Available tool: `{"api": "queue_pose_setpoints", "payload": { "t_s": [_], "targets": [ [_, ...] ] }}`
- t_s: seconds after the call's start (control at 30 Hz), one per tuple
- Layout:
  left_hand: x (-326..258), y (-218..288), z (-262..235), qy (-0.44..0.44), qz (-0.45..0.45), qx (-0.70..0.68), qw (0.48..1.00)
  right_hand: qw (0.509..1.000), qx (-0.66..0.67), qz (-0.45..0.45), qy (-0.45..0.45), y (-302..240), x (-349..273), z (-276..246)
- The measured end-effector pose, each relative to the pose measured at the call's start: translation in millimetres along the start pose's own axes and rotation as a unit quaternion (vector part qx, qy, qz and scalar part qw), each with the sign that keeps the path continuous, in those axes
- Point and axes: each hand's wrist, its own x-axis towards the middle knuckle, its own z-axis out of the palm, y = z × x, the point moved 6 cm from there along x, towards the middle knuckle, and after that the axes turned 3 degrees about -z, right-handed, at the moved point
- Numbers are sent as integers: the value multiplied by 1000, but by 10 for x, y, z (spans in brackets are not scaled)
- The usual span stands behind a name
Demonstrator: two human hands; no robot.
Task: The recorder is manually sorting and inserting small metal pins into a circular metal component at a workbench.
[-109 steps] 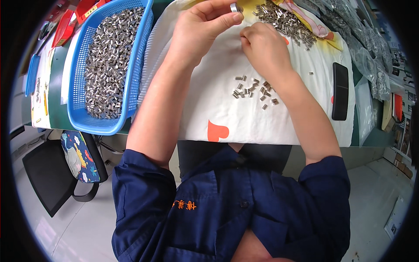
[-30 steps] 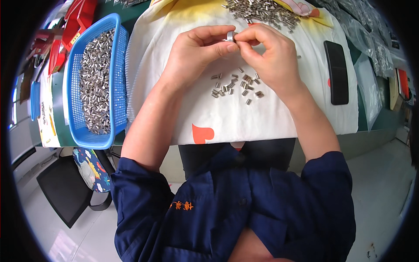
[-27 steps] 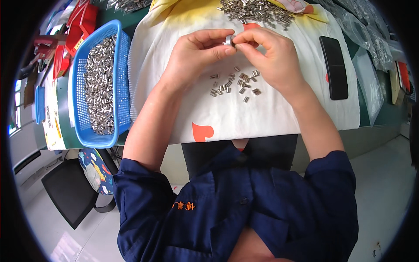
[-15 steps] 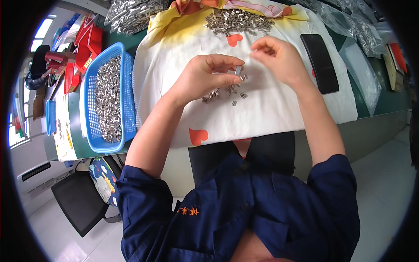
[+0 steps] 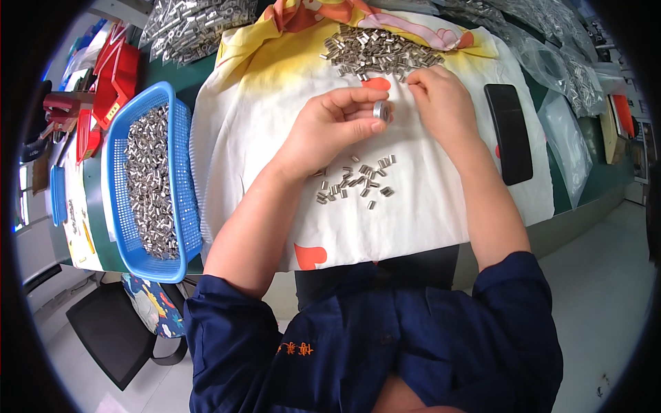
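My left hand (image 5: pixel 337 124) is closed on a small metal ring (image 5: pixel 379 110), pinched between thumb and fingers above the white cloth (image 5: pixel 427 213). At the near edge of a heap of small metal sleeves (image 5: pixel 375 51), my right hand (image 5: pixel 441 96) has its fingertips pressed together. Whether a sleeve is between them is too small to make out. Nearer to me than the left hand, several loose metal sleeves (image 5: pixel 354 182) lie scattered on the cloth.
A blue plastic basket (image 5: pixel 182 172) filled with metal sleeves stands on the left. On the right lie a black phone (image 5: pixel 509 134) and a clear plastic bag (image 5: pixel 568 144). Bags of metal parts (image 5: pixel 200 27) sit at the far left, with more bagged parts (image 5: pixel 578 76) far right.
My right hand has moved to the heap's near edge. The left hand has shifted away from the loose sleeves, and the ring has turned to show its round face. The whole view has shifted.
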Motion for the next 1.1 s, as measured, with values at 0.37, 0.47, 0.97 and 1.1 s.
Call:
{"api": "queue_pose_setpoints", "payload": {
  "t_s": [0.37, 0.47, 0.97, 1.1],
  "targets": [
    [27, 13, -38, 37, 51, -36, 997, 898, 437, -15, -46, -284, -78, -131],
    [13, 27, -22, 40, 43, -22, 998, 918, 393, -28, -42, -312, -80, -178],
    [-14, 21, -17, 77, 33, 47, 995, 956, 287, -68, -6, -436, -125, -232],
    [-13, 50, -33, 86, 30, 76, 993, 943, 327, -67, -12, -393, -111, -205]
  ]
}}
